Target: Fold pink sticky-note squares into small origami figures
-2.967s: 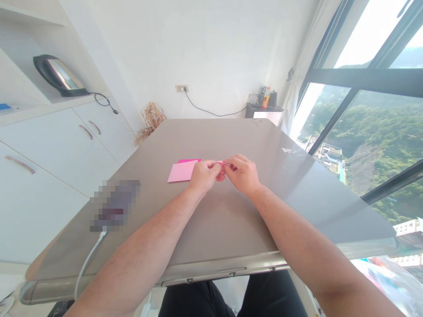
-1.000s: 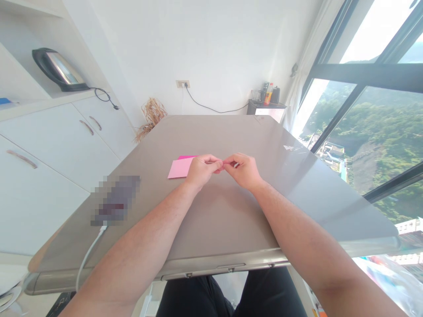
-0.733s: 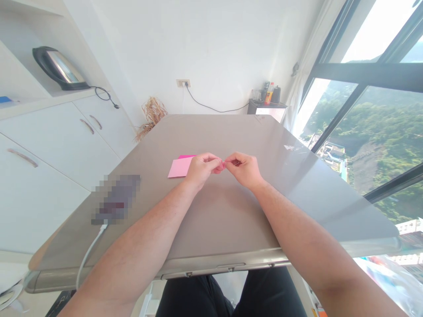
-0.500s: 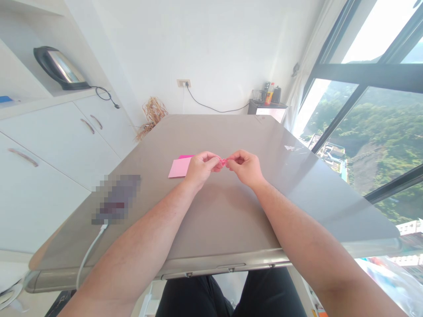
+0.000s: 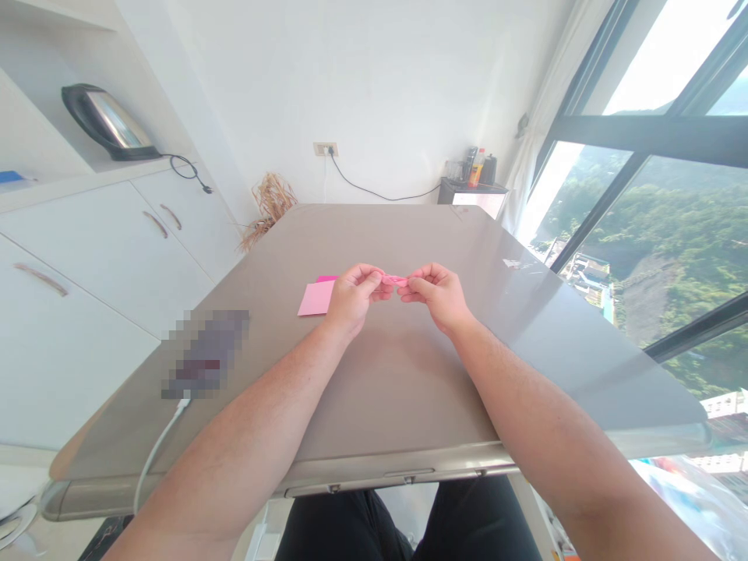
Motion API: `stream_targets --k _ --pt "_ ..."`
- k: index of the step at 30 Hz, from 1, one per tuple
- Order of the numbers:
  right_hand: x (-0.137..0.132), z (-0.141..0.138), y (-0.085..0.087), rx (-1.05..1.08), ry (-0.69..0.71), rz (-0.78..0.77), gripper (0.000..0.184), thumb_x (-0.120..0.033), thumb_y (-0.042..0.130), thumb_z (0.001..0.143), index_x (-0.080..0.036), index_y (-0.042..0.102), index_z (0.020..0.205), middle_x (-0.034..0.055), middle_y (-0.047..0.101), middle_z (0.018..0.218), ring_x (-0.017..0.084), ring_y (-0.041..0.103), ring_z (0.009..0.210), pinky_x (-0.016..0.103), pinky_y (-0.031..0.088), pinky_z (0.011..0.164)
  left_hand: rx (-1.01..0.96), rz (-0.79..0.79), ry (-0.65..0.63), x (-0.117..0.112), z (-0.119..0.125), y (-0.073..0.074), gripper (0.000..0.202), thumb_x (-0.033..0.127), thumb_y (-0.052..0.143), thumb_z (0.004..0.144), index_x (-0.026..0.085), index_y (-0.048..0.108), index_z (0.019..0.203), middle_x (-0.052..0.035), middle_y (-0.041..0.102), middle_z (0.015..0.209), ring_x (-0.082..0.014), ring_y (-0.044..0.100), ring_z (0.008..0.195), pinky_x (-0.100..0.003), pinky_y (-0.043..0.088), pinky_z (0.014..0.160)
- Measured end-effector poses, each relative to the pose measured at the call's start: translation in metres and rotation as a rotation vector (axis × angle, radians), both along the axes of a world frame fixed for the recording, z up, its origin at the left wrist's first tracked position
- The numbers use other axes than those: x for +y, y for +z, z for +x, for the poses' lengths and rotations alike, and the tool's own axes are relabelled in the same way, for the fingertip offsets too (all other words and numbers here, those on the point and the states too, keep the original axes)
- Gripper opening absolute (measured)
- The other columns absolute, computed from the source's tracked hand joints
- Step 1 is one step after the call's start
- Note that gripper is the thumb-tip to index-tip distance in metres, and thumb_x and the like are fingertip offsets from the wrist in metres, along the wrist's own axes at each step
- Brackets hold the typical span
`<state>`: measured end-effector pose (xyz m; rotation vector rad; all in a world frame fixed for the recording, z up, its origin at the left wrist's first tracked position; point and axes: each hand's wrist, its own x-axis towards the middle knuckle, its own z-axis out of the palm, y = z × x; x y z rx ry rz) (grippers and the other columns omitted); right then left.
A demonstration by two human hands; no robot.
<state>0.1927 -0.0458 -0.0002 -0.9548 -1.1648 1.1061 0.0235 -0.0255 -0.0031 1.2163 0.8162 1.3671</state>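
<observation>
Between my two hands is a small piece of folded pink paper point(image 5: 395, 280), pinched at both ends over the middle of the table. My left hand point(image 5: 355, 296) closes thumb and fingers on its left end. The right end is gripped by my right hand point(image 5: 437, 292), thumb on the near side. Fingers cover much of the paper, so its exact shape is hard to make out. Beside my left hand lies a light pink square of paper point(image 5: 314, 299), partly hidden by the hand. A brighter pink sheet point(image 5: 326, 278) peeks out behind it.
A pixelated, phone-like object point(image 5: 207, 354) with a white cable point(image 5: 157, 444) rests on the table's left side. White scraps point(image 5: 512, 264) lie toward the right edge of the table point(image 5: 403, 374). Cabinets point(image 5: 105, 265) stand left, a window point(image 5: 660, 195) right. An electric kettle point(image 5: 108, 125) sits on the shelf.
My hands have drawn slightly apart and turned, so more of the pink paper shows stretched between them. The pink sheets and the phone-like object stay in place.
</observation>
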Motion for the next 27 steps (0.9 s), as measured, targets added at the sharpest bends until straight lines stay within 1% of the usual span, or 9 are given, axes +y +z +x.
stream_targets --k 2,4,8,10,13,15,21,27 --pt "-0.0002 -0.0006 -0.0007 -0.061 -0.008 0.026 0.011 -0.023 0.069 0.074 -0.021 0.059 0.079 0.0004 0.071 0.075 0.019 0.073 0.075 0.035 0.061 0.071 0.034 0.002 0.031 -0.0004 0.0013 -0.0006 0.017 0.031 0.071 0.081 0.016 0.064 0.083 -0.0047 0.072 0.08 -0.0156 0.068 0.07 -0.031 0.056 0.068" --pt "-0.0009 -0.0013 -0.0017 -0.152 -0.01 0.067 0.012 -0.023 0.067 0.075 -0.022 0.062 0.085 -0.001 0.07 0.079 0.018 0.073 0.073 0.033 0.06 0.068 0.07 -0.004 0.06 -0.0003 0.0025 -0.0015 0.018 0.033 0.071 0.082 0.016 0.063 0.082 -0.0054 0.072 0.081 -0.0151 0.067 0.068 -0.031 0.056 0.066" --pt "-0.0038 -0.0031 -0.0029 -0.282 -0.015 0.143 0.024 -0.03 0.071 0.077 -0.026 0.065 0.1 -0.0013 0.071 0.092 0.016 0.071 0.075 0.031 0.056 0.067 0.138 0.007 0.092 0.0 0.0043 -0.0031 0.019 0.034 0.069 0.083 0.016 0.064 0.084 -0.0061 0.072 0.08 -0.016 0.068 0.067 -0.031 0.057 0.064" --pt "-0.0051 -0.0037 -0.0032 -0.354 -0.045 0.159 0.022 -0.034 0.073 0.077 -0.026 0.066 0.096 -0.0014 0.072 0.092 0.015 0.068 0.072 0.029 0.052 0.064 0.164 0.024 0.094 -0.0001 0.0048 -0.0035 0.019 0.034 0.068 0.083 0.016 0.064 0.085 -0.0057 0.072 0.079 -0.0169 0.069 0.067 -0.031 0.057 0.063" --pt "-0.0051 -0.0038 -0.0043 -0.456 -0.106 0.126 0.016 -0.037 0.073 0.077 -0.025 0.066 0.085 -0.0019 0.07 0.077 0.015 0.065 0.068 0.028 0.049 0.062 0.178 0.029 0.082 -0.0006 0.0053 -0.0037 0.019 0.034 0.068 0.083 0.016 0.063 0.086 -0.0057 0.073 0.078 -0.0175 0.07 0.069 -0.031 0.058 0.064" --pt "-0.0038 -0.0034 -0.0054 -0.462 -0.137 0.103 0.016 -0.037 0.073 0.078 -0.024 0.065 0.081 -0.002 0.069 0.071 0.016 0.066 0.068 0.029 0.049 0.063 0.171 0.028 0.084 -0.0011 0.0055 -0.0035 0.019 0.035 0.068 0.083 0.016 0.063 0.087 -0.0063 0.074 0.08 -0.018 0.07 0.071 -0.032 0.058 0.066" --pt "-0.0013 -0.0032 -0.0052 -0.386 -0.127 0.09 0.013 -0.031 0.071 0.076 -0.023 0.062 0.077 -0.0007 0.071 0.075 0.016 0.066 0.07 0.03 0.051 0.066 0.085 0.002 0.068 -0.0037 0.0061 -0.0017 0.019 0.034 0.069 0.083 0.017 0.062 0.087 -0.0068 0.076 0.083 -0.019 0.071 0.074 -0.034 0.058 0.07" --pt "-0.0036 -0.0035 -0.0023 -0.377 -0.181 0.077 0.012 -0.031 0.071 0.075 -0.022 0.063 0.077 0.0 0.07 0.074 0.016 0.064 0.07 0.029 0.049 0.064 0.03 0.06 -0.013 -0.0045 0.0037 -0.0018 0.025 0.041 0.072 0.084 0.018 0.062 0.089 -0.0077 0.076 0.089 -0.0206 0.072 0.084 -0.034 0.057 0.072"
